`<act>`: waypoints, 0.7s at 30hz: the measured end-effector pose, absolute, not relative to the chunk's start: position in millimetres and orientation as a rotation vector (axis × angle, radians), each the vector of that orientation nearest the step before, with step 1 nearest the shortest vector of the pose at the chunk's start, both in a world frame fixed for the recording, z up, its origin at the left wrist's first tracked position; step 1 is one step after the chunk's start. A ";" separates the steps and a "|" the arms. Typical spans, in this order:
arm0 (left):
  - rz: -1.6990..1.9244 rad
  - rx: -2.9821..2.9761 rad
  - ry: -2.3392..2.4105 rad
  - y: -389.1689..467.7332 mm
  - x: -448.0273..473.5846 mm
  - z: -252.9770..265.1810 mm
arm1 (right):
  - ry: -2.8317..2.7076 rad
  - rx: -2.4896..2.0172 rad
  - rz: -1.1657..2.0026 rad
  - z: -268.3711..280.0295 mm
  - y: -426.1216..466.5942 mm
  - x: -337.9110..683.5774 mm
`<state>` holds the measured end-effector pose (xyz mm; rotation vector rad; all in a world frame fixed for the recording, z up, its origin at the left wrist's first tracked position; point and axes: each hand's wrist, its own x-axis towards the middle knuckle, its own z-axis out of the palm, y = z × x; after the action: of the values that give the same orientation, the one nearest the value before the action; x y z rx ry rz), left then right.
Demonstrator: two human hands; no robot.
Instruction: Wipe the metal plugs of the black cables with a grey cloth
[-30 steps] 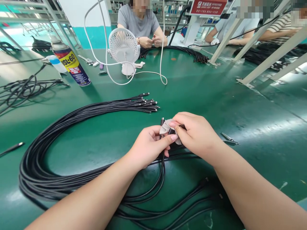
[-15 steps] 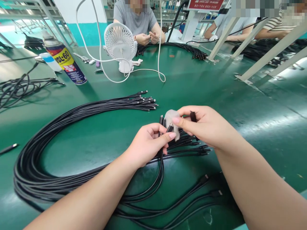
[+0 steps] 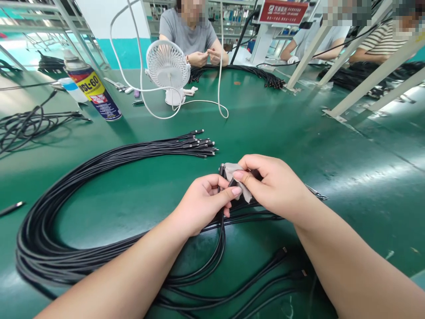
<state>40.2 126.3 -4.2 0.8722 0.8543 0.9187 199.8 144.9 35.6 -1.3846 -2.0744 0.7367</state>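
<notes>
My left hand (image 3: 209,199) pinches the plug end of a black cable (image 3: 222,235), with other cable ends held beside it. Pressed around that plug is a small grey-white cloth (image 3: 246,195), gripped between the thumb and fingers of my right hand (image 3: 265,186). Something black sits partly hidden inside my right fingers. Under both hands runs a large looped bundle of black cables (image 3: 43,221), with one set of its metal-tipped ends (image 3: 206,146) lying beyond my left hand. My right hand covers part of the other ends.
A spray can (image 3: 96,91) and a white desk fan (image 3: 168,66) with a looping white cord stand at the back. Tangled cables (image 3: 26,126) lie left, near a loose plug (image 3: 11,208). Metal posts (image 3: 361,77) rise at right. A co-worker (image 3: 189,31) sits opposite, with others further right.
My right hand has moved slightly left and down, bringing the cloth over the plug tip that showed bare before. My left hand keeps its hold. The view has tilted slightly.
</notes>
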 end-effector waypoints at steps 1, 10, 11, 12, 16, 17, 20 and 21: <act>0.918 0.871 0.856 126.0 40.1 -3.8 | -2.100 -1.367 0.674 34.9 144.4 199.7; 0.887 0.896 0.893 126.1 39.3 -5.0 | -2.106 -1.323 0.367 30.6 148.2 202.4; 0.882 0.897 0.897 126.0 39.2 -5.4 | -2.053 -1.323 0.358 31.8 148.8 203.6; 0.878 0.898 0.898 126.0 39.1 -5.8 | -1.999 -1.329 0.368 32.9 149.3 204.9; 0.872 0.896 0.894 126.4 39.1 -5.5 | -1.885 -1.370 0.576 34.0 149.3 209.0; 0.871 0.895 0.892 126.6 39.1 -5.0 | -1.915 -1.364 0.653 33.6 149.1 209.1; 0.884 0.890 0.887 126.8 39.3 -2.6 | -2.065 -1.313 0.892 34.0 148.3 206.8; 0.889 0.890 0.884 126.7 39.3 -1.9 | -2.092 -1.308 0.959 34.9 148.1 205.7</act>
<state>39.3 126.7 -1.9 0.8902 0.8837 0.8888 205.7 148.1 34.9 -1.3079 -2.0923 0.9585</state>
